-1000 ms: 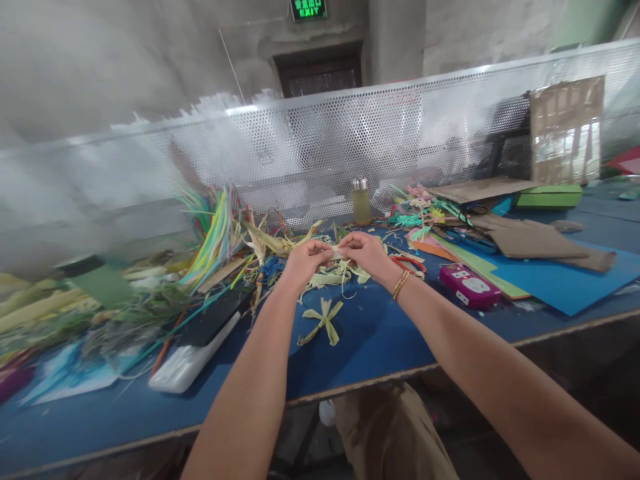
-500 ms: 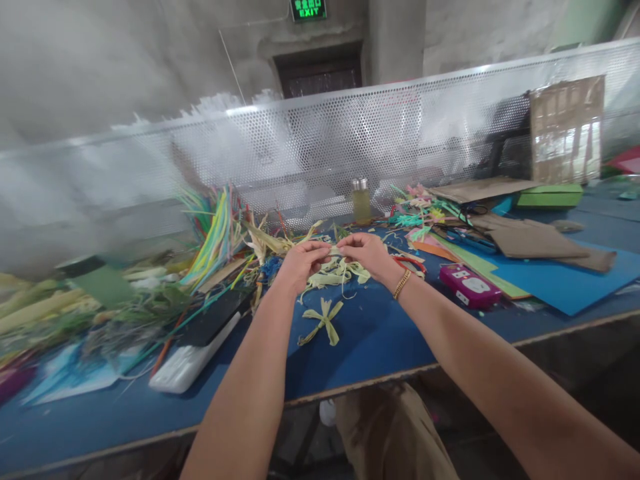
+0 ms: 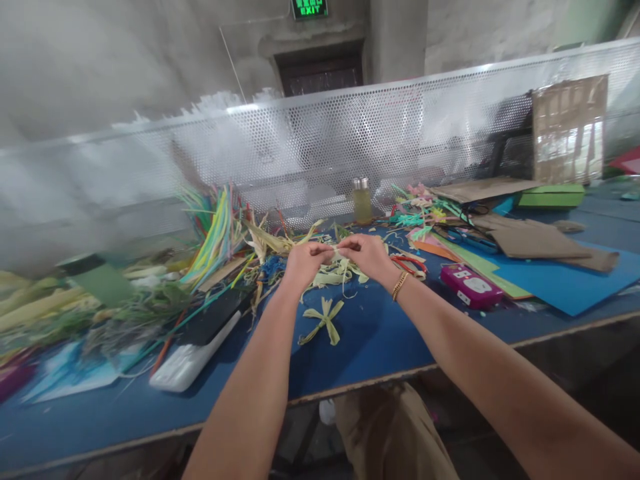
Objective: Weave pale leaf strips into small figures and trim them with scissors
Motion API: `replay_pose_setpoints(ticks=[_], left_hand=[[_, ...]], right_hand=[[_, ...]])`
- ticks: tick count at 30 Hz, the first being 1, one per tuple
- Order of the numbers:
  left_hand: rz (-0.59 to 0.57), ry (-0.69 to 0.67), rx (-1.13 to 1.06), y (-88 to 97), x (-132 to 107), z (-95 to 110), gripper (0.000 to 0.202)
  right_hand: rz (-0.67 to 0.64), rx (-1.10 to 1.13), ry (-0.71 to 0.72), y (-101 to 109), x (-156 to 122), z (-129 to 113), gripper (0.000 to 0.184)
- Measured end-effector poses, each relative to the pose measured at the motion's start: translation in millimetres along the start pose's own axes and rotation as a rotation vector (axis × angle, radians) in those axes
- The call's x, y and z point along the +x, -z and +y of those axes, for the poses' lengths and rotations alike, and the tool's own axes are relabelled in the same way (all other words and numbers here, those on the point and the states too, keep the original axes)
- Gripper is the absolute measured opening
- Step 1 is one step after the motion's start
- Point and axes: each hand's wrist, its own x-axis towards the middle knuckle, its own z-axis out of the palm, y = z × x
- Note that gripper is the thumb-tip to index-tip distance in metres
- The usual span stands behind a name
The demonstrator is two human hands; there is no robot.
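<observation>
Above the blue table [image 3: 380,343], my left hand [image 3: 305,264] and my right hand [image 3: 369,256] meet fingertip to fingertip. Both pinch a small pale strip of what looks like corn husk [image 3: 337,251], mostly covered by the fingers. A gold bracelet [image 3: 400,285] circles my right wrist. Just beneath and behind the hands lie loose pale green husk strips [image 3: 345,272]. Nearer to me, a star-shaped piece of knotted husk [image 3: 326,321] rests flat on the tabletop, apart from both hands.
Colourful pipe cleaners [image 3: 216,230] and dried husks [image 3: 270,241] are heaped at left, beside a black-and-white box [image 3: 193,363]. A lidded bottle [image 3: 361,202] stands behind. Rightward are a purple case [image 3: 470,285], blue card [image 3: 570,283] and cardboard [image 3: 533,239]. A perforated metal screen [image 3: 320,143] borders the back.
My left hand has shifted slightly to the right, its fingers curling more closely against the right fingertips. The pale strip between them shows less. The star-shaped husk piece lies where it was.
</observation>
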Motion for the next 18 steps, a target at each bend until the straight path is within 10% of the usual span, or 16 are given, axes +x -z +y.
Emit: replay_pose_setpoints(ticks=[18], left_hand=[[-0.047, 0.114, -0.279, 0.5, 4.6, -8.1, 0.022]], right_hand=[[-0.027, 0.374, -0.164, -3.0, -1.2, -5.8, 0.013]])
